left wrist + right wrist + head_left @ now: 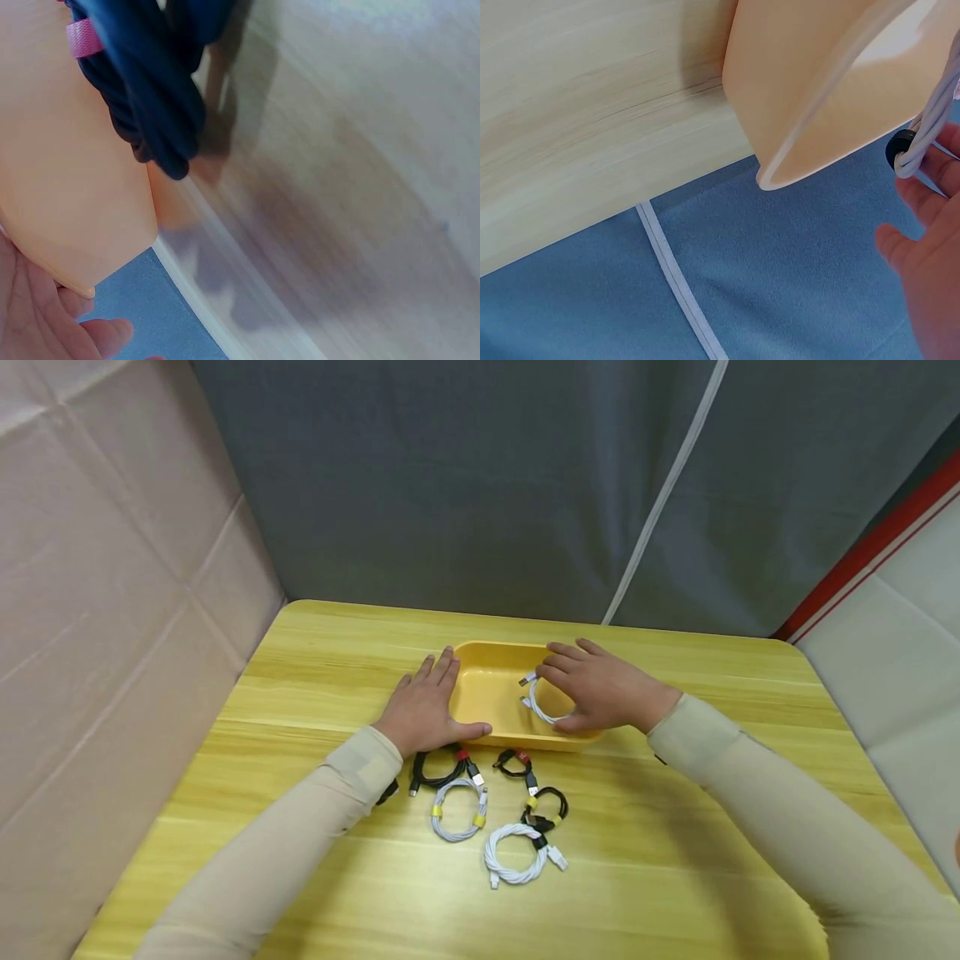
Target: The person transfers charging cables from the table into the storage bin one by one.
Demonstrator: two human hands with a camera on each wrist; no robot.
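A yellow tray [487,670] stands mid-table. My left hand [422,708] rests flat against its left end, the thumb lying along the front rim; its fingers [45,322] show beside the tray wall [67,195] in the left wrist view. My right hand [592,689] hovers over the tray's right half and holds a white coiled cable [537,703] between thumb and fingers. That cable [924,131], bound by a black tie, hangs by the fingertips [922,247] in the right wrist view.
Several coiled cables lie in front of the tray: black with red tie [441,770], white with yellow ties [457,812], another black [516,763], black with yellow tie [547,806], white [516,854]. A grey curtain [480,485] hangs behind the table.
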